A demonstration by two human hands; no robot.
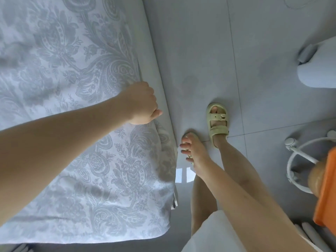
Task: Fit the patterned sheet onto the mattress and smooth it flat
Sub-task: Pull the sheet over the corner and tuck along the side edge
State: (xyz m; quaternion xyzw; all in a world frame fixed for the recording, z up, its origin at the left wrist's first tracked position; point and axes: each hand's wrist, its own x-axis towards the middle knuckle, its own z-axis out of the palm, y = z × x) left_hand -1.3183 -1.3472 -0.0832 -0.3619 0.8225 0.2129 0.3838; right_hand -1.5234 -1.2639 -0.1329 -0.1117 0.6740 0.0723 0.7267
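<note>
Item 1: patterned sheet [76,73], pale with grey paisley and floral print. It lies spread over the mattress [156,51]. Its long edge runs straight under the fingers of the left hand and on toward the near corner, which is covered. Beyond the knuckles, a plain grey strip of mattress shows past that edge.

Item 2: left hand [141,103], fingers clenched downward on the sheet's edge, grasping the cloth. The thumb tip pokes out on the side away from the sheet.

Item 3: right hand [192,151], fingers loosely bent and spread, released, with nothing plainly in them. It hangs just beside the mattress side, apart from the sheet, which lies to the left of the fingertips.

Item 4: 1 pale green sandal [217,122] on a foot, on the grey tiled floor [254,42], ahead of the right fingertips.

Item 5: white wire stand [293,148] and an orange item [327,188], well right of both hands.
</note>
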